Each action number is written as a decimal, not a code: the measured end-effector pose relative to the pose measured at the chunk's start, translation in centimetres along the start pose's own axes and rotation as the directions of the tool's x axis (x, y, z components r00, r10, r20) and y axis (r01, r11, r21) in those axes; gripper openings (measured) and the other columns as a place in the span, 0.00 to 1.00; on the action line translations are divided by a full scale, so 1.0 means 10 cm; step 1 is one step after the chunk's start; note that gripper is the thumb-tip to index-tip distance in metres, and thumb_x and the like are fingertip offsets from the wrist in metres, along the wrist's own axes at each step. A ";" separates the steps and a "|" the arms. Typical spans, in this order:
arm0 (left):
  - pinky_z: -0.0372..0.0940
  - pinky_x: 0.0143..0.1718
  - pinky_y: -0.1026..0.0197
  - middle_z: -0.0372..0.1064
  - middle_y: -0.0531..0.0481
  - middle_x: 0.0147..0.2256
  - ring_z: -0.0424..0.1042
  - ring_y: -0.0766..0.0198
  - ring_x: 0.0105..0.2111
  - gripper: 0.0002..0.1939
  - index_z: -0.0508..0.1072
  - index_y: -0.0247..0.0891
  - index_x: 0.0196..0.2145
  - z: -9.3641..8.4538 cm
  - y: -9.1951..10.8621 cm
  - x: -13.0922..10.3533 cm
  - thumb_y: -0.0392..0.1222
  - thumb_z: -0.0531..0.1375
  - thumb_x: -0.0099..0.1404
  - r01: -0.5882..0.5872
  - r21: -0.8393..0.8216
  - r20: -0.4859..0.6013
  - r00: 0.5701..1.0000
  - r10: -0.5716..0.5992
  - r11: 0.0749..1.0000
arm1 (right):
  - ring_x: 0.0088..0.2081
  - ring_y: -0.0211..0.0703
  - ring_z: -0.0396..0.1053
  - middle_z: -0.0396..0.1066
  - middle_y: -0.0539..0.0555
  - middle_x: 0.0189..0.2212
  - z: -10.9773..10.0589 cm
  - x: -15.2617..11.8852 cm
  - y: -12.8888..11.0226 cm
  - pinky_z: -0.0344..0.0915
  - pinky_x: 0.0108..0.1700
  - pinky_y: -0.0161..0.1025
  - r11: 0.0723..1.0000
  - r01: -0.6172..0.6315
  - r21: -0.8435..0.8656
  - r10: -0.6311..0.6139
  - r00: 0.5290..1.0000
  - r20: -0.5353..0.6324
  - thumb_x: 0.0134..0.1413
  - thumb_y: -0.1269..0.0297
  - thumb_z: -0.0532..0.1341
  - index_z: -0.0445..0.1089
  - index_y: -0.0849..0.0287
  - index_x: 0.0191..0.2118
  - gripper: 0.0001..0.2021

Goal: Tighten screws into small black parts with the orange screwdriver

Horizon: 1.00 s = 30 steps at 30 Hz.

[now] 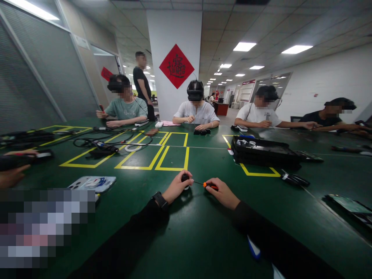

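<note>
My left hand (178,186), with a dark watch on its wrist, is closed around a small round black part (185,178) that has a pale underside, just above the green table. What kind of part it is I cannot make out. In my right hand (223,193) is a screwdriver (210,186) with an orange and black handle. Its thin shaft lies sideways, pointing left at the black part. The tip ends close to my left fingers; whether it touches the part is too small to tell.
A black open tray (264,151) stands at the back right, near a dark tool (295,179). Cables (99,145) and a phone case (93,183) lie to the left. A circuit board (350,205) is at the right. Several people sit around the table (186,240).
</note>
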<state>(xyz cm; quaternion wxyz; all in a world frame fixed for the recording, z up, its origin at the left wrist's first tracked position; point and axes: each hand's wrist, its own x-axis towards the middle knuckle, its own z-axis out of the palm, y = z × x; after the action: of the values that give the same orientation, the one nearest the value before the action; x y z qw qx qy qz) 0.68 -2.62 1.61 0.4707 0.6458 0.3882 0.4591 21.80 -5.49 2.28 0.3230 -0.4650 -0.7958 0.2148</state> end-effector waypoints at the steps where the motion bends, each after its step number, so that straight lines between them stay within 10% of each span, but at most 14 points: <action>1: 0.58 0.32 0.65 0.63 0.54 0.27 0.63 0.69 0.27 0.12 0.64 0.37 0.35 0.00 -0.01 0.00 0.42 0.58 0.52 -0.005 0.001 0.004 1.000 0.005 1.000 | 0.38 0.42 0.62 0.67 0.54 0.35 0.00 0.00 0.00 0.59 0.42 0.40 1.000 0.000 -0.001 0.000 1.000 -0.001 0.52 0.63 0.54 0.68 0.58 0.39 0.10; 30: 0.58 0.33 0.66 0.63 0.54 0.29 0.63 0.69 0.28 0.10 0.64 0.37 0.34 -0.01 0.00 0.00 0.40 0.57 0.52 -0.010 -0.008 0.016 1.000 0.010 1.000 | 0.37 0.40 0.62 0.66 0.53 0.33 0.00 0.00 0.03 0.58 0.41 0.38 0.999 0.047 -0.014 -0.047 0.998 -0.031 0.54 0.65 0.53 0.69 0.59 0.35 0.09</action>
<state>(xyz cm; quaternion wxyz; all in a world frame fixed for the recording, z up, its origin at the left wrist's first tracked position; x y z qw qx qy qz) 0.59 -2.54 1.60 0.4742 0.6496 0.3793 0.4576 21.93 -5.35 2.09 0.3373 -0.4516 -0.8028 0.1944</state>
